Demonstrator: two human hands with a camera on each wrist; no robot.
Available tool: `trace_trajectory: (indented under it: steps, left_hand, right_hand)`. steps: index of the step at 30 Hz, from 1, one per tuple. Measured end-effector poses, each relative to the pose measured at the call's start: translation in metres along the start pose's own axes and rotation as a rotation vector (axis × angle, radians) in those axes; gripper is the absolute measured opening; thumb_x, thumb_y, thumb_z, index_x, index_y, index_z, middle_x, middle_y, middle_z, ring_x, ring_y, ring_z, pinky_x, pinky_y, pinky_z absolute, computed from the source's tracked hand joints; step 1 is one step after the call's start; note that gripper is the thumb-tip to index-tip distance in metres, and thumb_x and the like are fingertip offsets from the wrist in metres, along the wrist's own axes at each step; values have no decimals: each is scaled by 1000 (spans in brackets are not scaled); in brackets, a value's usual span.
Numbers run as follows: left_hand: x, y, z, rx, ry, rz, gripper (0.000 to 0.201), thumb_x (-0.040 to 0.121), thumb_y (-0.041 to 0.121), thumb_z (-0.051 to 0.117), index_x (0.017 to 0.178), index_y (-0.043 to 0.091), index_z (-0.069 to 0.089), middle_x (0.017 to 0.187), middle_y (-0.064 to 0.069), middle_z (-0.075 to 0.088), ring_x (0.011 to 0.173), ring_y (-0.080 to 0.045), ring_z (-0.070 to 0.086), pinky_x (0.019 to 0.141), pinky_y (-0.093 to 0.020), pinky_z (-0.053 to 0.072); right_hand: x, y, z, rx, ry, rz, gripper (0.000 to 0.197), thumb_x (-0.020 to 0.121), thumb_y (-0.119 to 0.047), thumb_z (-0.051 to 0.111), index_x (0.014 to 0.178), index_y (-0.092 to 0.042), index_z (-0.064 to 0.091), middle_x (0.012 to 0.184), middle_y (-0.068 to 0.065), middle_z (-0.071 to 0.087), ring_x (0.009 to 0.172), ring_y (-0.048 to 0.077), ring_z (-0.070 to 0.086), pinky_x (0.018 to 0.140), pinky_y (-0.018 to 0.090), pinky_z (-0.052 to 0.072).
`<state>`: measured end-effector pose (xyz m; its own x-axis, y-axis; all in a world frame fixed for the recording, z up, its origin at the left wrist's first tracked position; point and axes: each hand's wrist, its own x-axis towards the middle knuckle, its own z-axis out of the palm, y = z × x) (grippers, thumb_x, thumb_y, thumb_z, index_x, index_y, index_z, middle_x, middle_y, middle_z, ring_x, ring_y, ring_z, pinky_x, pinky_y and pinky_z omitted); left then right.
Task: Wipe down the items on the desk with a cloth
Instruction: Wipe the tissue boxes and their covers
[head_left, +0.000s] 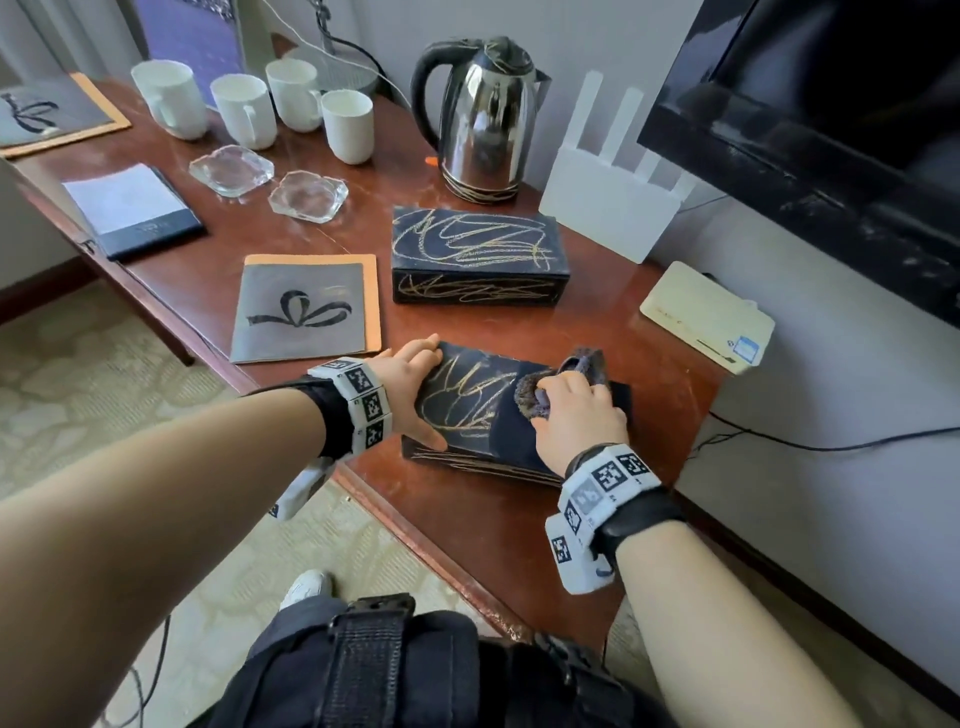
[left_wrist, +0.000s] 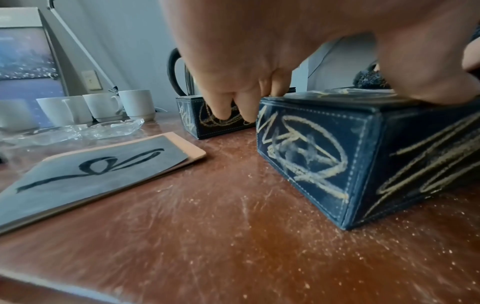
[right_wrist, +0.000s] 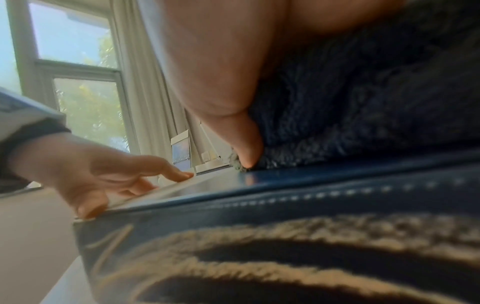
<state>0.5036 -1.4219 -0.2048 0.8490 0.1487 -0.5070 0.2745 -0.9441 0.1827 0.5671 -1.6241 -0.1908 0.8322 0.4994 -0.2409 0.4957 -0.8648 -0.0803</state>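
A dark blue box (head_left: 467, 400) scribbled with gold chalk lines lies near the desk's front edge. My left hand (head_left: 421, 389) grips its left end: the fingers (left_wrist: 244, 107) curl over the far side and the thumb (left_wrist: 428, 88) presses on the top. My right hand (head_left: 571, 410) holds a bunched dark cloth (head_left: 561, 384) and presses it onto the box's top at the right half. In the right wrist view the cloth (right_wrist: 363, 92) sits on the box (right_wrist: 285, 205) lid. A second scribbled box (head_left: 475, 254) lies just behind.
Behind are a steel kettle (head_left: 483, 114), several white mugs (head_left: 244, 109), two glass ashtrays (head_left: 231, 169), a grey-and-orange folder (head_left: 306, 306) and a notepad (head_left: 132, 208). A white router (head_left: 608, 202), a cream modem (head_left: 706, 317) and a TV (head_left: 831, 130) stand right. Chalk dust covers the desk (left_wrist: 233, 226).
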Motion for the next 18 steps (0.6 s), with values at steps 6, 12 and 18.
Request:
trace_trajectory:
  steps: [6, 12, 18]
  left_hand:
    - [1, -4, -7, 133, -51, 70, 123, 61, 75, 63, 149, 18, 0, 155, 7, -12, 129, -26, 40, 106, -40, 37]
    - [1, -20, -15, 187, -112, 169, 121, 63, 66, 70, 149, 25, -5, 153, 9, -18, 132, -27, 36, 106, -44, 35]
    - [6, -29, -14, 209, -98, 221, 124, 57, 71, 70, 148, 29, -2, 153, 12, -15, 128, -25, 41, 102, -43, 40]
  right_hand:
    - [-33, -29, -6, 47, -179, -327, 24, 88, -21, 54, 111, -27, 59, 117, -2, 52, 108, 25, 48, 86, 39, 47]
    - [-20, -9, -15, 371, -21, 77, 31, 90, -30, 56, 120, -27, 55, 131, -1, 45, 115, 23, 50, 91, 31, 40]
    - [-29, -58, 14, 48, 44, 274, 31, 93, -33, 48, 123, -24, 48, 133, 1, 40, 116, 29, 41, 89, 39, 43]
